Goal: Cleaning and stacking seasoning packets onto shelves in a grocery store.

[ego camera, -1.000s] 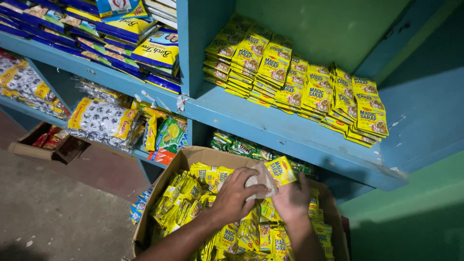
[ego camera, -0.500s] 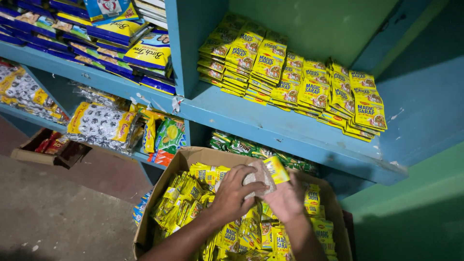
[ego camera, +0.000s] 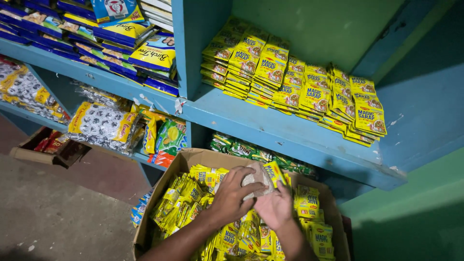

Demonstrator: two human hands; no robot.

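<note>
- Hands in view: two. Left hand (ego camera: 232, 193) and right hand (ego camera: 276, 205) meet over the middle of an open cardboard box (ego camera: 145, 227) at the frame's 6 o'clock.
- Held thing: one bundle of sachets (ego camera: 263, 176), pale wrapper with a yellow sachet end showing at its 1 o'clock tip. How many sachets are in the bundle cannot be counted.
- Bundle axis: long axis runs from about 7 o'clock to 1 o'clock in the frame; the yellow end points toward the shelf above the box.
- Left grip: fingers curled over the bundle's top and 9 o'clock side, closed on it.
- Right grip: palm and fingers under the bundle at its 5 o'clock side, touching it; how tightly the fingers close is hidden by the back of the hand.
- Bundle sits between the two hands, just above the loose yellow sachets (ego camera: 193, 203) that fill the box; too many to count.
- Blue shelf (ego camera: 270, 125) at 12 o'clock of the box: yellow sachet stacks (ego camera: 290, 82) in about eight overlapping piles, laid flat, leaning toward 3 o'clock.
- Same shelf, left compartment at 10 o'clock: blue and yellow packets (ego camera: 145, 50), stacked flat; count unclear.
- Lower shelf at 9 o'clock: clear-wrapped packs with yellow trim (ego camera: 101, 123); one green pack (ego camera: 169, 135) beside them.
- Under the shelf, behind the box at 12 o'clock: a row of green sachets (ego camera: 241, 147).
- Floor at 9 o'clock: one small open carton (ego camera: 41, 147) with reddish items inside.
</note>
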